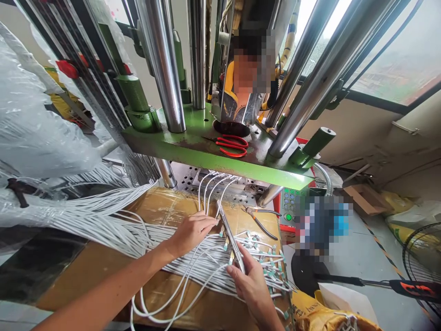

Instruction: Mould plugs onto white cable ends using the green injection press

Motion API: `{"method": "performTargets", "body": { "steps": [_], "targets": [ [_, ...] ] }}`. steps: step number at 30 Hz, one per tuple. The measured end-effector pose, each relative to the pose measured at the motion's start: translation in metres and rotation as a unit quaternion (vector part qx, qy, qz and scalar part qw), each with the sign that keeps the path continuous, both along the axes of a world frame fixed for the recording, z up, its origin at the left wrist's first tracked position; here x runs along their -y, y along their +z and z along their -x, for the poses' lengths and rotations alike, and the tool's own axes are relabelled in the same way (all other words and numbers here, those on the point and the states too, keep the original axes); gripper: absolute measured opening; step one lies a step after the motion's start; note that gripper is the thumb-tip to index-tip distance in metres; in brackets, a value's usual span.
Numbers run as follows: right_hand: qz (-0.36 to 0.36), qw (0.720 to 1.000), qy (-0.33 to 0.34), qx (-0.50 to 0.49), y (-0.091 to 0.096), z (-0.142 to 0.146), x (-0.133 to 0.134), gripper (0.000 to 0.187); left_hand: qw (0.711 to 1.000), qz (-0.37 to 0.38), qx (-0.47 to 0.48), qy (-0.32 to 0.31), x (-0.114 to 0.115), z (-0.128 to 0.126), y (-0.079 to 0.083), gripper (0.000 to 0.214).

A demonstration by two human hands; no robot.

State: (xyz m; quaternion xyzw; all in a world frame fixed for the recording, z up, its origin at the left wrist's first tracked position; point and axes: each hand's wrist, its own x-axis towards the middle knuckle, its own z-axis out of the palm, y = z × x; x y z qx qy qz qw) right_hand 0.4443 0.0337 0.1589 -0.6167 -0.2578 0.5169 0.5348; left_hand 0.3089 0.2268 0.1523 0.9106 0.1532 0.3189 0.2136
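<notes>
Head view: at five o'clock my right hand pinches a slim steel tool, while at seven o'clock my left hand curls closed over white cables lying on cardboard.

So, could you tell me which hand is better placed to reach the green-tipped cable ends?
Probably the right hand: it lies beside the green-tipped cable ends, though it holds a metal bar; the left hand sits farther off, on the cables.
</notes>
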Motion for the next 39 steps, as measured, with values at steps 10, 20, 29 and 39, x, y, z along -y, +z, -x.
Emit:
{"method": "performTargets", "body": {
  "steps": [10,20,29,39],
  "targets": [
    [-0.012,0.979,0.016,0.203,0.008,-0.01,0.008,0.058,0.991,0.108,-0.07,0.025,-0.004,-0.013,0.011,0.016],
    [0.057,0.75,0.158,0.64,0.059,-0.053,-0.04,0.032,0.961,0.031,-0.066,0.268,-0.038,-0.061,0.001,0.077],
    [-0.07,0.763,0.04,0.641,0.055,-0.064,-0.259,0.028,0.963,0.03,0.018,0.267,-0.055,-0.051,-0.021,0.081],
    [-0.059,0.803,-0.024,0.593,0.041,-0.06,-0.077,0.032,0.941,0.191,0.096,0.262,-0.059,-0.055,-0.029,0.076]
  ]
}}
